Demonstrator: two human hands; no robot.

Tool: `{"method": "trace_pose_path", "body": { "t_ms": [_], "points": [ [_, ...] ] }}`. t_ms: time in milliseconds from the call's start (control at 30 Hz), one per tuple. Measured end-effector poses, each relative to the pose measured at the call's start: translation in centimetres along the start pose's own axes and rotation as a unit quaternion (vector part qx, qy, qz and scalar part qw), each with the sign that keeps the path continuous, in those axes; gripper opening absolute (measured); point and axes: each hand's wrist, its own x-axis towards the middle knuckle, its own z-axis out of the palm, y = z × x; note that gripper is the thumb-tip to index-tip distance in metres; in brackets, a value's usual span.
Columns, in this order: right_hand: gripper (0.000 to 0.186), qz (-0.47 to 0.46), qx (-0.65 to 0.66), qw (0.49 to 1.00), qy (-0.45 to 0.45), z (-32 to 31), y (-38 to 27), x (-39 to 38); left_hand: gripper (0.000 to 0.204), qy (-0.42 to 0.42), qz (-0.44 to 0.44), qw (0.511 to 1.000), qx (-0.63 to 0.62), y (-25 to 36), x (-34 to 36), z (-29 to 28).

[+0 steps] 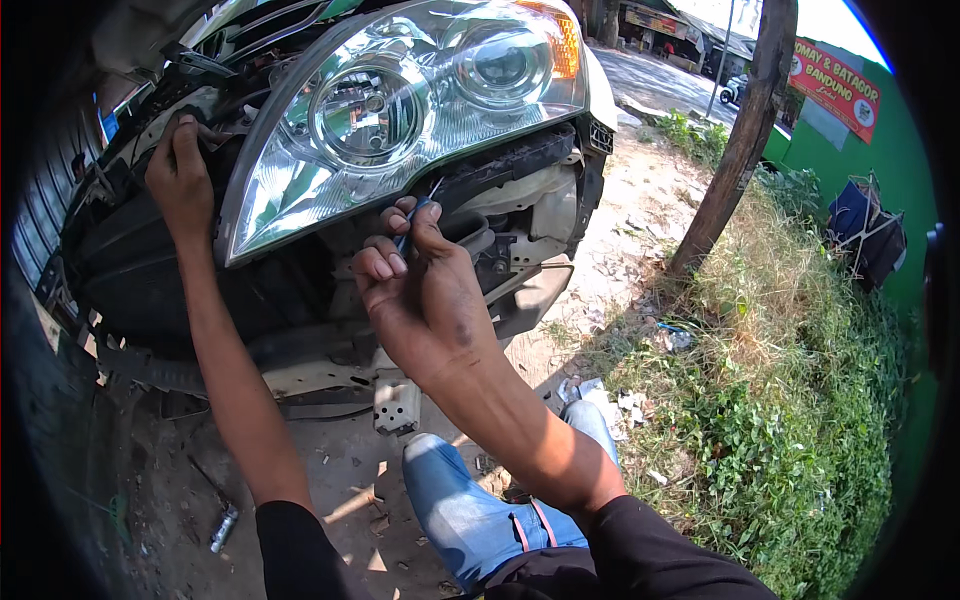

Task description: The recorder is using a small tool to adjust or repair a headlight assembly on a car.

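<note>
A large clear car headlight [400,110] with an orange corner lens fills the upper middle, on a car front with its bumper off. My right hand [425,290] is closed around a small screwdriver [421,214] with a blue handle. Its thin metal shaft points up at the black strip [510,165] under the headlight's lower edge. My left hand [183,180] is closed at the inner side of the headlight, thumb and fingers against a dark part of the car's front frame. What those fingers grip is hidden.
Below the headlight, a bare metal bracket [397,404] sticks out above the ground. A metal tool [224,528] lies on the dirt at the lower left. To the right are a leaning wooden post [735,150], grass [750,420] and a green wall [900,200].
</note>
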Motion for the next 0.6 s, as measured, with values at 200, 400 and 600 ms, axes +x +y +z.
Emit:
{"method": "trace_pose_path", "body": {
  "t_ms": [200, 400, 600],
  "points": [
    [0.021, 0.124, -0.148, 0.981, 0.023, 1.0, -8.8, -0.2, 0.033, 0.013, 0.032, 0.999, -0.027, 0.5, 0.1, 0.5],
    [0.022, 0.084, -0.352, 0.931, 0.051, 1.7, -10.3, -0.6, 0.034, 0.012, 0.032, 0.999, -0.034, 0.2, 0.1, 0.5],
    [0.023, 0.135, -0.464, 0.875, 0.030, 2.0, -13.5, 0.7, 0.034, 0.010, 0.049, 0.998, -0.029, 0.1, 0.3, 0.4]
  ]
}}
